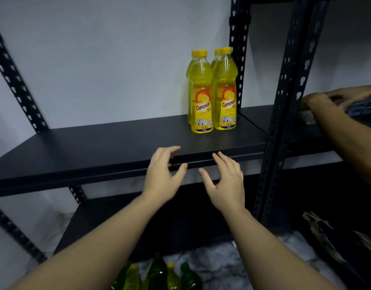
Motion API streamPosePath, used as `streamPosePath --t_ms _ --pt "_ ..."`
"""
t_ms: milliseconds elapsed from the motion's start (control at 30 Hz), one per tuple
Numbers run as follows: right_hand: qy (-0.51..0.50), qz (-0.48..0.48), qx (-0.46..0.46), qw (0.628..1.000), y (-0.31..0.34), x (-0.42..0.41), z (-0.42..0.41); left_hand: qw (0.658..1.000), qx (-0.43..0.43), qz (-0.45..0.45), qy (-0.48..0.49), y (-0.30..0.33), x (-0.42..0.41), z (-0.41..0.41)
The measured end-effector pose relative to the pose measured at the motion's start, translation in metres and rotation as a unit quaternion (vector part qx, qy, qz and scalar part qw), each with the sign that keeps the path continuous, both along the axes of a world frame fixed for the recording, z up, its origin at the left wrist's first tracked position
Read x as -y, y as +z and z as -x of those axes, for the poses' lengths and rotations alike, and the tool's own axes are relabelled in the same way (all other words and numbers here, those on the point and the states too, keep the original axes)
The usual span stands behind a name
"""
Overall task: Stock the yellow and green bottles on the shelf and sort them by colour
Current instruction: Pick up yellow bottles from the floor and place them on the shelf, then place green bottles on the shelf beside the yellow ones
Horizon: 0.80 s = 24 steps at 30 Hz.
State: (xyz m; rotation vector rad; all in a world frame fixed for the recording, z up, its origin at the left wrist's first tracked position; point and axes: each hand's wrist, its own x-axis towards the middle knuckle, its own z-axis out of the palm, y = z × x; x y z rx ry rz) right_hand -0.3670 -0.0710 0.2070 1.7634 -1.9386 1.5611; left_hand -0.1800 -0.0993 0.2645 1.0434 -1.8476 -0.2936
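Several yellow bottles (211, 91) with red and yellow labels stand upright in two rows at the right end of the black shelf (96, 147), close to the back wall. My left hand (162, 176) hovers at the shelf's front edge, fingers spread, holding nothing. My right hand (226, 181) is beside it, just below the edge, also empty with fingers apart. Both hands are short of the bottles. On the floor below, between my forearms, stands a cluster of green bottles (157, 273) and yellow bottles (172, 277).
Black perforated uprights (285, 101) frame the shelf on the right, with another (15, 80) on the left. Another person's hands (343, 99) handle items on the neighbouring rack at the right. A lower shelf (109, 218) lies beneath. A dark patterned bag (335, 239) sits low right.
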Motion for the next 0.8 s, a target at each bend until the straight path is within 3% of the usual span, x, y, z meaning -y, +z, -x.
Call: streamPosePath --t_ms 133,333,533,800 --pt "0.021 -0.072 -0.015 0.997 -0.027 -0.022 -0.027 0.996 -0.01 -0.077 0.033 -0.062 -0.028 -0.028" --pt "0.041 -0.254 -0.032 0.966 -0.099 -0.048 -0.058 0.962 0.082 -0.242 0.101 -0.15 -0.052 -0.062" --pt "0.041 -0.414 -0.042 0.908 -0.182 -0.073 -0.09 0.881 0.227 -0.379 0.166 -0.232 -0.074 -0.1" --pt "-0.036 -0.592 -0.044 0.804 -0.287 -0.104 -0.118 0.813 0.21 -0.498 0.217 -0.318 -0.094 -0.09"
